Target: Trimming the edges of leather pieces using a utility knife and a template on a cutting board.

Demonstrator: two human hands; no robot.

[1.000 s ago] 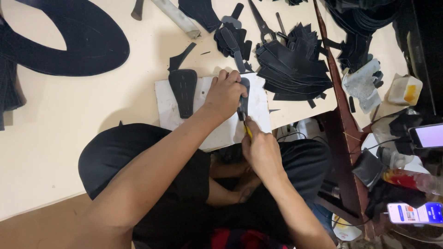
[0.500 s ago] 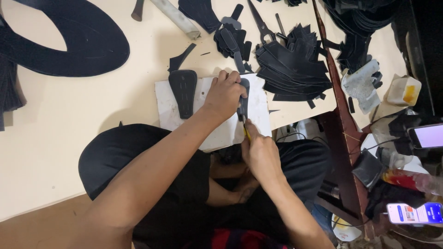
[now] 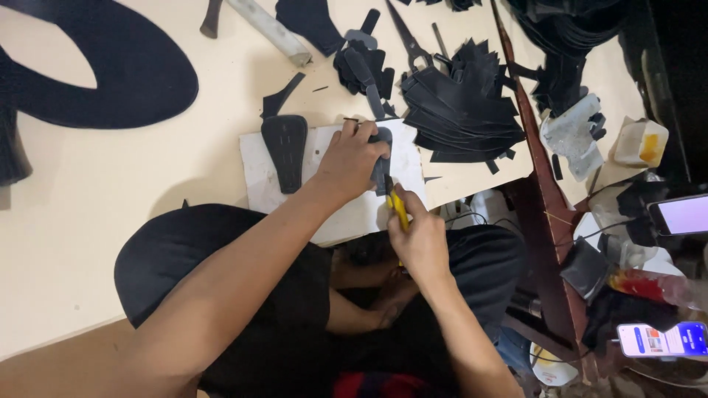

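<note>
My left hand (image 3: 352, 161) presses a small black leather piece (image 3: 381, 166) down on a white cutting board (image 3: 258, 180) at the table's near edge. My right hand (image 3: 419, 237) grips a yellow-handled knife (image 3: 398, 207) with its tip against the lower edge of that piece. A longer black piece with rows of punched holes (image 3: 286, 151) lies on the left part of the board. Much of the held piece is hidden under my fingers.
A heap of cut black leather pieces (image 3: 464, 103) lies right of the board, with scissors (image 3: 409, 40) behind it. A large black sheet (image 3: 110, 74) covers the far left. A wooden handle (image 3: 269, 29) lies at the back. Two phones (image 3: 682, 214) sit at right.
My right hand has shifted slightly with the knife along the piece's edge. My left hand stays pressed in place.
</note>
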